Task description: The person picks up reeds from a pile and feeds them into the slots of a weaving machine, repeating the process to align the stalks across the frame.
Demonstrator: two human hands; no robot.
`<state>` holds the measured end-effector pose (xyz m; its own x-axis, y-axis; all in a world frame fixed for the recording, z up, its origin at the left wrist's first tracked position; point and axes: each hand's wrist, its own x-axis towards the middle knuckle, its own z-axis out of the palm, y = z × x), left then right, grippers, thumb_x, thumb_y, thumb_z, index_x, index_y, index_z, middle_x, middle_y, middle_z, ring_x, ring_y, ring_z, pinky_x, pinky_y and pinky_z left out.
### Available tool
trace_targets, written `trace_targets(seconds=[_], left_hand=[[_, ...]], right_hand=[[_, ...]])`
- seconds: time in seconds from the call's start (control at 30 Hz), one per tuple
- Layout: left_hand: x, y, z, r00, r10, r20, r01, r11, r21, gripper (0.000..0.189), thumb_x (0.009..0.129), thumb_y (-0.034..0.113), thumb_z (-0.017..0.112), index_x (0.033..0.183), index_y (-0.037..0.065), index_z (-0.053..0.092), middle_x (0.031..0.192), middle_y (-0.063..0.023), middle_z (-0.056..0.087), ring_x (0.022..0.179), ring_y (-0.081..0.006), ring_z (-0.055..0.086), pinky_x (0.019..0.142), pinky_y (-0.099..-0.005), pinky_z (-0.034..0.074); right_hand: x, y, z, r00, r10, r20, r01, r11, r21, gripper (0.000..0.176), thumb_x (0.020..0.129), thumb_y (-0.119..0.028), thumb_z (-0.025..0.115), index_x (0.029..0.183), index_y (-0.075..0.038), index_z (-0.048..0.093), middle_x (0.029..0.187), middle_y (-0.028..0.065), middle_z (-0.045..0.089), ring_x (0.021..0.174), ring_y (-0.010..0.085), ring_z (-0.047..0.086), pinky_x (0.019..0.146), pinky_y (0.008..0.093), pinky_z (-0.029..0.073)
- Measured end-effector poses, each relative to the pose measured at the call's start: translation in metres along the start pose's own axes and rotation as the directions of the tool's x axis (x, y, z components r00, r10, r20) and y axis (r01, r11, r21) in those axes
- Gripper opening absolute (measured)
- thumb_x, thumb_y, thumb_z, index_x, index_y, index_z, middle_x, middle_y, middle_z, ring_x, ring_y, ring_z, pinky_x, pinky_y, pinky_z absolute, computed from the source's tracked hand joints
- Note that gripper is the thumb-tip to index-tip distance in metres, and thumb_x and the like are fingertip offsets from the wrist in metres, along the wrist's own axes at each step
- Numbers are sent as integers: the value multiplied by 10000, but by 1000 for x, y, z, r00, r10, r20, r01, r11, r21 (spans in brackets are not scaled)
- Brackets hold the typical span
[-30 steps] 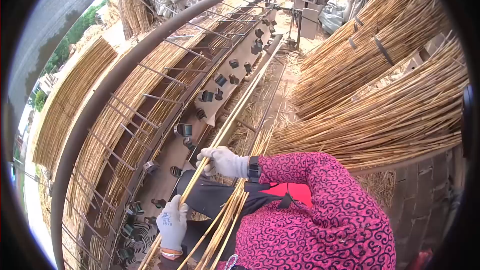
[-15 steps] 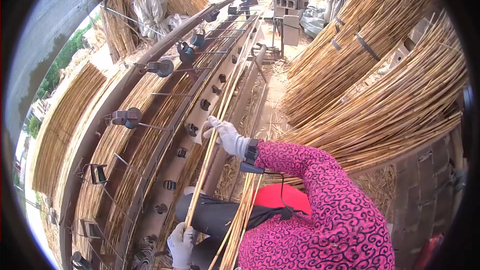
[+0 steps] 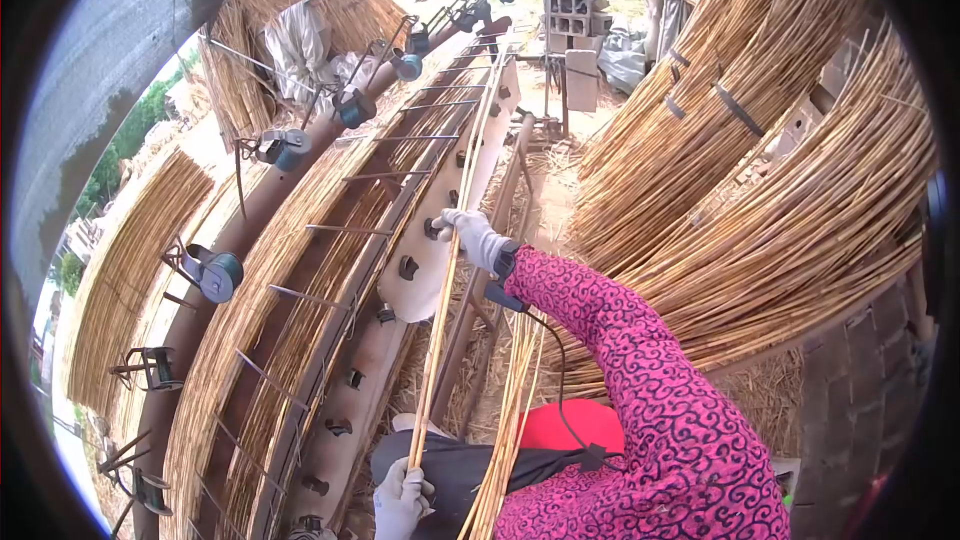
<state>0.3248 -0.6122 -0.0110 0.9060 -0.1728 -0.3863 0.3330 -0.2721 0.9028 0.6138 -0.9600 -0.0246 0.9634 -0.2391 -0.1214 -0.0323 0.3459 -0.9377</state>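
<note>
Long thin reed stalks (image 3: 436, 340) run between both my hands, stretching up along the metal frame. My right hand (image 3: 472, 237), gloved in white, closes around them halfway along, beside a pale metal plate (image 3: 415, 292) with dark-edged holes. Lower down, my left hand (image 3: 402, 496), also gloved, grips the stalks near their bottom end, by my dark-clad knee. Another loose bunch of reeds (image 3: 508, 425) leans against my lap, touched by neither hand.
A rusty beam (image 3: 205, 310) carrying several wire spools (image 3: 216, 274) runs along the left, with metal rods beside it. Reed matting (image 3: 140, 280) hangs beyond. Large reed bundles (image 3: 760, 270) lie at right. Hollow blocks (image 3: 568, 15) stand at the back.
Both hands and the stalks between them have shifted slightly right in view; my right hand is a little higher, my left a little lower. The spool-carrying beam and its spools have changed position.
</note>
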Motion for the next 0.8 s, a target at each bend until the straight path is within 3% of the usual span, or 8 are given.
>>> trace_targets(seconds=[0.1,0.23,0.3,0.37,0.43,0.53,0.67,0.8], left_hand=[[20,-15,2,995,38,96,-33,998,-50,271,990,288,524,1194,113,562,650,15,544,405,-82,437,370,-228,409],[67,39,15,987,40,152,-28,996,-81,226,985,186,484,1058,9,605,602,-26,553,374,-40,384,362,-200,290],[103,63,16,992,54,116,-46,996,-71,220,991,186,477,1041,12,602,609,-28,566,394,-40,408,378,-195,310],[125,73,19,988,64,142,-56,997,-60,221,993,188,475,1046,10,595,627,-33,581,415,-48,439,394,-195,338],[131,83,19,983,72,167,-66,997,-40,222,994,189,472,1051,9,589,645,-38,595,435,-56,469,410,-196,365],[118,96,14,960,-54,275,57,998,-2,273,1007,211,459,1159,-1,541,738,-64,632,519,-83,563,474,-213,467],[110,98,18,948,-137,287,162,985,-65,255,989,189,481,1139,-3,556,728,-69,626,513,-87,549,455,-209,434],[128,105,28,959,-13,282,21,1000,-23,227,983,161,481,1135,13,563,710,-39,608,495,-50,501,443,-196,393]], right_hand=[[21,-14,-6,1000,17,-14,-18,999,-34,329,952,-339,515,927,-52,674,695,36,623,612,168,582,553,328,498],[51,-6,2,997,-27,-76,22,998,-57,402,951,-413,528,966,-33,657,739,79,654,609,183,606,541,351,506],[50,20,21,994,-92,-62,72,960,-270,405,967,-415,501,980,-50,676,717,48,672,618,132,558,531,307,447],[28,17,38,994,-71,-77,67,996,-56,403,983,-395,480,986,-30,653,693,90,690,563,128,539,528,288,446],[48,16,33,983,-120,-137,109,991,-82,420,991,-403,461,995,-28,648,710,105,700,525,131,521,522,275,433],[65,-12,17,993,-26,-116,10,991,-135,483,1005,-424,414,1078,17,597,765,136,716,599,165,574,562,293,447],[113,-35,-14,990,29,-139,-53,984,-170,527,1012,-444,357,1134,24,565,844,150,725,774,196,649,680,315,523],[113,-42,-19,997,52,-49,-62,967,-247,542,1003,-464,371,1229,6,514,888,127,721,829,213,636,679,372,537]])
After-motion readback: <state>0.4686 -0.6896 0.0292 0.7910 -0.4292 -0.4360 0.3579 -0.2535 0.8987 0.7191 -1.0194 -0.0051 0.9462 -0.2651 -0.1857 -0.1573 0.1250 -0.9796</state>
